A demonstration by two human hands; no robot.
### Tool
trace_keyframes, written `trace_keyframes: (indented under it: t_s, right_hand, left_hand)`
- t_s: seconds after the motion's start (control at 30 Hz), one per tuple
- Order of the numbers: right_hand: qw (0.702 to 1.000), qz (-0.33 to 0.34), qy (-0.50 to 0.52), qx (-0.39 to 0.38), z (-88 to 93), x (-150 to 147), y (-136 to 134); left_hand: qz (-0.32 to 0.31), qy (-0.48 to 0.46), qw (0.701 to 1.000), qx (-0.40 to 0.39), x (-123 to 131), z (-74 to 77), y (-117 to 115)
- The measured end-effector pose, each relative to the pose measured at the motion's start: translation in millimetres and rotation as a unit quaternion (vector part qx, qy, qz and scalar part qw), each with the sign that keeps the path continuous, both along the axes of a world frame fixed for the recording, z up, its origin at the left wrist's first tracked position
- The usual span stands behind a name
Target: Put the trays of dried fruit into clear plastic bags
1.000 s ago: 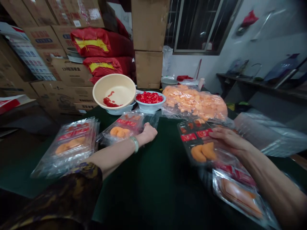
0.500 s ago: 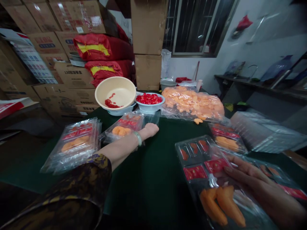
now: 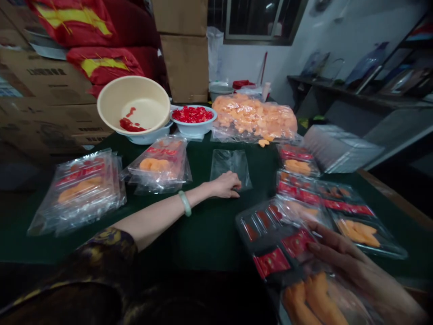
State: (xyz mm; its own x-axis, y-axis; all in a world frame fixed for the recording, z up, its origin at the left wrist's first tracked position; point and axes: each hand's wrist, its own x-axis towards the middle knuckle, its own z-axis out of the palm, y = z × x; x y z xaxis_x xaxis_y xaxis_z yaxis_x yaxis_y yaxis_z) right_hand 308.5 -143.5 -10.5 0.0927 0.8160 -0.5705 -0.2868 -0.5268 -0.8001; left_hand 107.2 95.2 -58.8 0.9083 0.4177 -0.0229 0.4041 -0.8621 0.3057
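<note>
My left hand (image 3: 226, 184), a bangle at its wrist, is closed on the near edge of a flat clear plastic bag (image 3: 230, 163) lying on the green table; its fingertips are partly hidden. At the lower right, my right hand (image 3: 352, 259) grips a clear compartment tray (image 3: 270, 243) by its right side, thumb on top. Dark red pieces, red packets and orange curved pieces fill its compartments. Left of the bag rests a stack of bagged trays (image 3: 158, 164); a second bagged stack (image 3: 81, 185) lies farther left.
Behind stand a cream basin (image 3: 149, 97), a blue bowl of red packets (image 3: 192, 122) and a big bag of orange pieces (image 3: 253, 115). More filled trays (image 3: 358, 216) lie at right, near stacked clear trays (image 3: 341, 149). Cartons (image 3: 184, 67) and red sacks (image 3: 111, 63) rise behind.
My left hand has drawn the clear bag rightward, away from the bagged stack and bowl. The view has tipped down and turned right. My right hand still holds the filled tray.
</note>
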Motion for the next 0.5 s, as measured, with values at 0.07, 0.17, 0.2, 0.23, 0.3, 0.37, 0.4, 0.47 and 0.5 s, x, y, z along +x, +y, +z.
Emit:
trace_keyframes:
  t_s: [0.07,0.17,0.2,0.23,0.3,0.37,0.4,0.47,0.5]
  right_hand:
    - [1.000,0.019,0.017,0.015,-9.5,0.0,-9.3]
    - [0.996,0.044,0.060,0.043,-22.7,-8.5,-14.7]
    - [0.994,0.059,0.075,0.053,-26.8,-13.2,-14.5]
    - [0.991,0.079,0.089,0.059,-30.9,-18.3,-13.7]
    - [0.985,0.115,0.114,0.066,-38.6,-28.7,-11.7]
    - [0.978,0.140,0.140,0.062,-45.2,-37.6,-10.5]
    - [0.976,0.147,0.149,0.058,-47.9,-41.0,-10.5]
    - [0.974,0.152,0.159,0.051,-51.7,-45.3,-11.6]
    - [0.975,0.149,0.159,0.047,-53.1,-46.2,-12.6]
  left_hand:
    - [-0.025,-0.023,0.999,-0.016,-9.9,0.9,0.2]
    - [-0.014,-0.049,0.998,-0.023,-14.8,0.5,-6.4]
    - [-0.001,-0.054,0.998,-0.022,-14.4,-0.5,-10.4]
    - [0.011,-0.058,0.998,-0.022,-13.6,-1.8,-15.2]
    - [0.026,-0.060,0.997,-0.030,-12.4,-4.7,-26.2]
    - [0.024,-0.057,0.997,-0.049,-13.5,-6.4,-37.7]
    - [0.018,-0.057,0.996,-0.060,-15.2,-6.4,-42.8]
    - [-0.004,-0.057,0.995,-0.083,-20.3,-5.0,-50.4]
    - [-0.016,-0.058,0.994,-0.093,-23.4,-3.8,-52.6]
